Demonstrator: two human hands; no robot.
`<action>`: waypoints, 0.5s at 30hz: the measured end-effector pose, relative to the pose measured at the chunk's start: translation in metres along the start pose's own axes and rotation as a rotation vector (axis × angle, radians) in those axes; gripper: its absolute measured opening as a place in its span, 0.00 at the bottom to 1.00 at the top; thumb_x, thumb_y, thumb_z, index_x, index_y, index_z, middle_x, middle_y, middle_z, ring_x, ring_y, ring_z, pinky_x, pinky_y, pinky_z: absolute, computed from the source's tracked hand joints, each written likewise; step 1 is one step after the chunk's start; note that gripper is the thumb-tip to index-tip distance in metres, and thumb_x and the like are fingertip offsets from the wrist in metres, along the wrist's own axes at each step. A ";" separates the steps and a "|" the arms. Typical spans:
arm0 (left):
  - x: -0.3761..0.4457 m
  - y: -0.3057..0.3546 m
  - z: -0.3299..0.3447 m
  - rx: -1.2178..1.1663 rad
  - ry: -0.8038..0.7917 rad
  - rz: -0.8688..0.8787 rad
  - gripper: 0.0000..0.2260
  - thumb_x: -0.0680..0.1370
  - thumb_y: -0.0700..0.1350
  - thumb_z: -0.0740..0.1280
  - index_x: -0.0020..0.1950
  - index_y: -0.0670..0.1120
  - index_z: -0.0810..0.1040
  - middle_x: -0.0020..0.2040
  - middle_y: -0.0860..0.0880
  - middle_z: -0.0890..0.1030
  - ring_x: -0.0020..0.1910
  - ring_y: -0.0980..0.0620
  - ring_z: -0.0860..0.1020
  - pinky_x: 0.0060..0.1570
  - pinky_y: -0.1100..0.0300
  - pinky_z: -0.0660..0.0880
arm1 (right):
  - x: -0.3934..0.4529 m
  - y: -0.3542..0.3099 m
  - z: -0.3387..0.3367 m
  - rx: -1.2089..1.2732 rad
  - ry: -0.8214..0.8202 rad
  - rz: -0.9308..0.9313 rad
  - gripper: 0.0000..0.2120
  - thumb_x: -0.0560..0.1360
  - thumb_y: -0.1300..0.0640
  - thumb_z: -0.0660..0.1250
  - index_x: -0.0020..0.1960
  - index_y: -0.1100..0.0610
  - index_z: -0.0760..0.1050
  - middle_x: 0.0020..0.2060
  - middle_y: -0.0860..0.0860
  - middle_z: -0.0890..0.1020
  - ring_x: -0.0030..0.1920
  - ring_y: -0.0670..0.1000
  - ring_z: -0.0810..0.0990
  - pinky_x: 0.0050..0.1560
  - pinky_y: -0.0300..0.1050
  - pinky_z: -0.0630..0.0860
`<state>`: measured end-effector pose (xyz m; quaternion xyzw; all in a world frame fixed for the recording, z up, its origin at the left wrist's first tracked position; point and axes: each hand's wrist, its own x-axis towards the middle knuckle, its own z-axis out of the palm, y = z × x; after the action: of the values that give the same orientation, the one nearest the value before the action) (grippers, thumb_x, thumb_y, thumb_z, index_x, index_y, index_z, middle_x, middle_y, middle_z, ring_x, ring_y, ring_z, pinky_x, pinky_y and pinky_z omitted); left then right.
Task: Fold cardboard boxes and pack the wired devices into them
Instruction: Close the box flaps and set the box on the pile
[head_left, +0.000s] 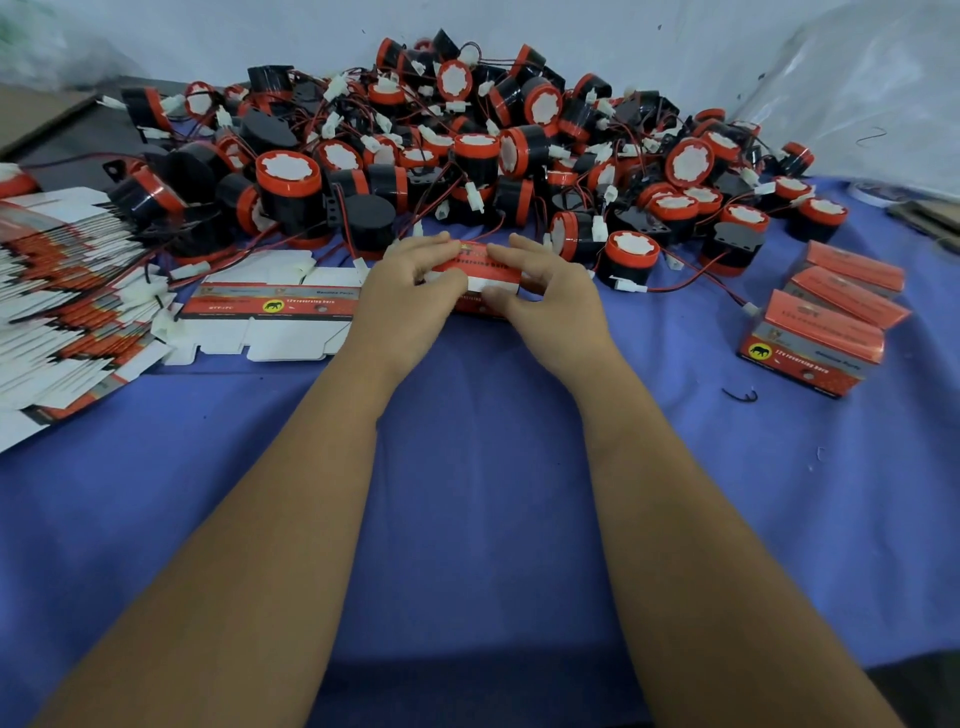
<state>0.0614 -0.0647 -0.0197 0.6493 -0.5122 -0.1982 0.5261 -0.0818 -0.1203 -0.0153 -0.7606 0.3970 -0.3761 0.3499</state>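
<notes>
I am holding a red cardboard box (480, 280) on the blue tablecloth (467, 467), just in front of the heap of wired devices (467, 156). My left hand (410, 288) is gripping the box's left end, fingers curled over its top edge and the thumb tucked against its near face. My right hand (545, 291) is gripping the right end, fingers laid across the printed top and the thumb pressing on a white flap (493, 283) along the front. Whether a device is sitting inside the box, I cannot tell.

Behind the box, the black-and-red devices are lying piled against the pale wall (623, 41), their red-and-black wires and white plugs tangling together; the nearest ones are almost touching the box's far side. Left of the box, one unfolded box blank (270, 317) is lying flat, touching my left wrist. Farther left of the box, a fanned stack of flat blanks (67, 312) is spreading to the frame's edge. Well to the right of the box, a cluster of closed red boxes (826, 322) is standing together on the cloth, and a small black wire scrap (743, 396) is lying near them.
</notes>
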 end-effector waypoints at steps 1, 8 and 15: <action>0.000 0.000 0.000 0.021 -0.007 0.017 0.19 0.78 0.39 0.65 0.69 0.48 0.77 0.70 0.54 0.71 0.61 0.63 0.70 0.49 0.84 0.63 | 0.000 0.000 0.001 -0.021 0.014 -0.011 0.21 0.77 0.60 0.70 0.69 0.53 0.74 0.73 0.50 0.69 0.72 0.47 0.66 0.53 0.20 0.65; -0.001 0.000 0.000 0.181 0.055 0.140 0.16 0.79 0.39 0.68 0.66 0.47 0.79 0.67 0.49 0.75 0.65 0.55 0.71 0.55 0.83 0.59 | 0.000 -0.001 0.002 -0.041 0.038 -0.005 0.18 0.78 0.59 0.69 0.67 0.50 0.76 0.71 0.48 0.72 0.68 0.49 0.71 0.65 0.42 0.71; -0.005 0.004 -0.001 0.132 0.100 0.184 0.11 0.79 0.41 0.68 0.60 0.49 0.82 0.50 0.59 0.75 0.56 0.58 0.73 0.58 0.73 0.66 | -0.001 -0.003 0.001 0.075 0.048 0.033 0.16 0.79 0.58 0.67 0.66 0.52 0.77 0.68 0.48 0.75 0.63 0.49 0.76 0.62 0.45 0.76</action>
<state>0.0589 -0.0596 -0.0171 0.6418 -0.5547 -0.0821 0.5231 -0.0806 -0.1175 -0.0131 -0.7313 0.4032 -0.4029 0.3746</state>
